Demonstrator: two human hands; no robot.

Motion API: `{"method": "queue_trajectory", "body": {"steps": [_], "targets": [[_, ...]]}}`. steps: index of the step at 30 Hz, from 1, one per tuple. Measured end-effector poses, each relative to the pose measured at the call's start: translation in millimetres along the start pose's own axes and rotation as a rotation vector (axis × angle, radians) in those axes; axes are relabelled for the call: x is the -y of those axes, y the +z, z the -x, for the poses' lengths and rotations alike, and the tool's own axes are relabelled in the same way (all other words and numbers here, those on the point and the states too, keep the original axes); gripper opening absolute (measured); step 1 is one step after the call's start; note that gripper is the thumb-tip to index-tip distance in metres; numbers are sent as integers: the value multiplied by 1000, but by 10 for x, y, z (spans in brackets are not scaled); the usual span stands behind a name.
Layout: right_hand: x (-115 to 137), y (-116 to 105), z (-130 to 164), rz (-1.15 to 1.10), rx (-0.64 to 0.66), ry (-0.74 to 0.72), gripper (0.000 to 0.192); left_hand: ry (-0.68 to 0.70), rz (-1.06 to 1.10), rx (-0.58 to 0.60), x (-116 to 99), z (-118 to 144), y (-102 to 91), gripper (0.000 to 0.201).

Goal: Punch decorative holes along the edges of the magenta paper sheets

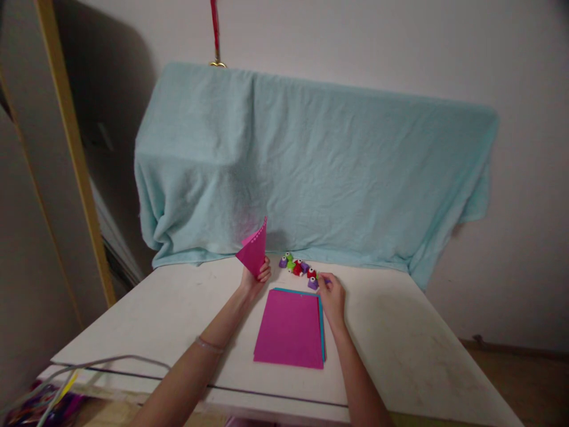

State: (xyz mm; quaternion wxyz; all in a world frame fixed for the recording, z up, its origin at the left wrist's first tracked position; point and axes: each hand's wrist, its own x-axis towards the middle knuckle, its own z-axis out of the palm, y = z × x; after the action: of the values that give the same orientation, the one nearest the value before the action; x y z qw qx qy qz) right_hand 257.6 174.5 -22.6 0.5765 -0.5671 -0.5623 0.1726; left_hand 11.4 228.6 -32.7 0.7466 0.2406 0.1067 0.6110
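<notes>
My left hand (258, 277) is raised above the table, fingers wrapped around the narrow lower end of a pink paper cone (252, 252). The cone's wide mouth faces up, and a row of pale marks runs along its edge. Across from it, my right hand (331, 292) has its fingers pinched together at the right end of a cluster of small googly-eyed toys (297, 268). A bit of purple and green shows at those fingertips, mostly covered. The toys are purple, green and red. Nearer to me lies a stack of coloured paper sheets (288, 329), pink on top with blue beneath.
The white table (391, 332) carries everything. A light blue cloth (320, 172) hangs behind it. Grey cables (128, 357) cross the front left edge. A wooden-edged panel (73, 148) stands at the left, and a red cord (216, 29) hangs above.
</notes>
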Motion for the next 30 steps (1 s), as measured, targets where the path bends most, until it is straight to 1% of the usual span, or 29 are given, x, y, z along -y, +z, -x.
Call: {"method": "queue_trajectory", "body": {"steps": [5,12,18,23,25,30], "targets": [[-2,2,-1,-5,7,0,35,18,-3,35,-7,6,22,24],[11,2,-10,-4,12,5,34,-16,69,-12,-8,37,80,23],[59,-5,-3,7,4,14,34,8,22,4,-9,38,79,23],[55,-1,-3,3,1,11,34,3,29,-34,-15,49,90,21],[25,7,-6,-5,10,17,35,18,2,-14,-15,49,88,20],[-69,27,-11,-28,37,13,36,40,-58,77,-11,36,62,19]]}}
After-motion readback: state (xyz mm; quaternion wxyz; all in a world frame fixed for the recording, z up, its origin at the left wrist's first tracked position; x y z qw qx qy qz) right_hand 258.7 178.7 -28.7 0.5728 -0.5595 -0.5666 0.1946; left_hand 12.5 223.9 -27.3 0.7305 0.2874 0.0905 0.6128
